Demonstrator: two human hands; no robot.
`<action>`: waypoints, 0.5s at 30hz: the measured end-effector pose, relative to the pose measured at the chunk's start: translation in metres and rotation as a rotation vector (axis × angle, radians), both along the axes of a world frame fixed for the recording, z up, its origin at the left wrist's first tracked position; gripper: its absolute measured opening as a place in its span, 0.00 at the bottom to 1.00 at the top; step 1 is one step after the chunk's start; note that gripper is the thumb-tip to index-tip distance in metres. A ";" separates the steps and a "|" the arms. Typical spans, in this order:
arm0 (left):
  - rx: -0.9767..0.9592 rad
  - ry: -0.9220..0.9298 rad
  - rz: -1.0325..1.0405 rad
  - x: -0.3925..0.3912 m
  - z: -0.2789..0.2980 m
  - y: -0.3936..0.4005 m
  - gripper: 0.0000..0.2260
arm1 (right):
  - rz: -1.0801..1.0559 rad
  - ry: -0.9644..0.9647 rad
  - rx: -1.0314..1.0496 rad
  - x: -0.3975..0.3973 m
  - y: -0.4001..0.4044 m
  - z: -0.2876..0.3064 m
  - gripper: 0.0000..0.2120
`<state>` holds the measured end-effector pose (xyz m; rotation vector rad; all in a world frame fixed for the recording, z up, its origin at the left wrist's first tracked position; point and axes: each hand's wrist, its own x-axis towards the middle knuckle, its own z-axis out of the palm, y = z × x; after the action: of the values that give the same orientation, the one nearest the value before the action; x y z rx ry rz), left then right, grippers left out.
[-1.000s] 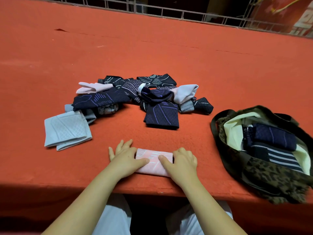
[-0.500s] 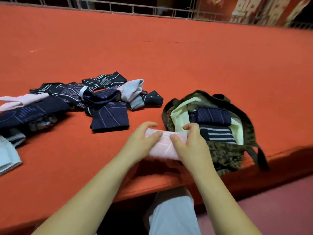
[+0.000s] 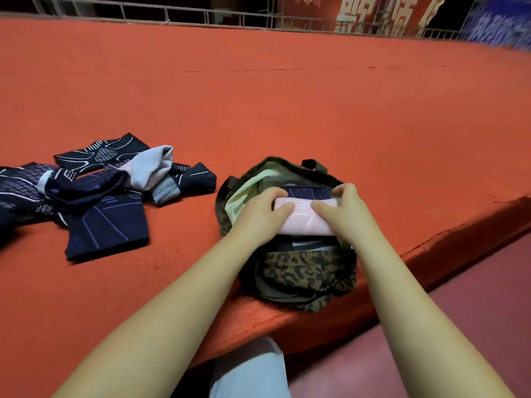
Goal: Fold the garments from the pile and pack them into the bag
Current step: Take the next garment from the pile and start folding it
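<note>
Folded pink garment held over the open bag, about to go in.

Head view: I hold the small folded pink knit garment (image 3: 301, 218) at centre frame, my left hand (image 3: 258, 214) and right hand (image 3: 343, 209) each curled round one end, thumbs on top. It sits just above the mouth of the soft leopard-print fabric bag (image 3: 304, 271), which already holds a dark navy folded piece (image 3: 309, 192). I judge it light, soft and floppy, so gripping both ends keeps the fold from opening. The bag sits at the near edge of the orange felt table (image 3: 287, 104), close to slipping off; open room lies beyond it. The loose pile of dark patterned garments (image 3: 106, 196) waits at left.
</note>
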<state>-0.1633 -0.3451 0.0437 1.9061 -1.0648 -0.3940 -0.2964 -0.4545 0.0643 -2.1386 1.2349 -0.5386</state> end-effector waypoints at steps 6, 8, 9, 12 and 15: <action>0.285 -0.159 0.000 0.008 -0.030 0.006 0.18 | 0.035 0.180 -0.174 0.013 -0.006 -0.030 0.29; 0.365 -0.187 -0.065 0.005 -0.027 0.011 0.19 | 0.024 0.188 -0.272 0.010 -0.005 -0.032 0.30; 0.410 -0.231 -0.086 0.004 -0.025 0.013 0.20 | 0.049 0.204 -0.311 0.009 -0.004 -0.032 0.30; 0.560 -0.348 -0.112 0.004 -0.020 0.015 0.23 | 0.253 0.429 -0.319 0.014 -0.009 -0.033 0.27; 0.583 -0.324 -0.125 0.005 -0.016 0.017 0.24 | 0.224 0.578 -0.202 0.018 -0.010 -0.028 0.26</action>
<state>-0.1582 -0.3278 0.0279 2.4861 -1.3938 -0.5193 -0.2783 -0.4645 0.0363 -2.6748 1.2394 0.0702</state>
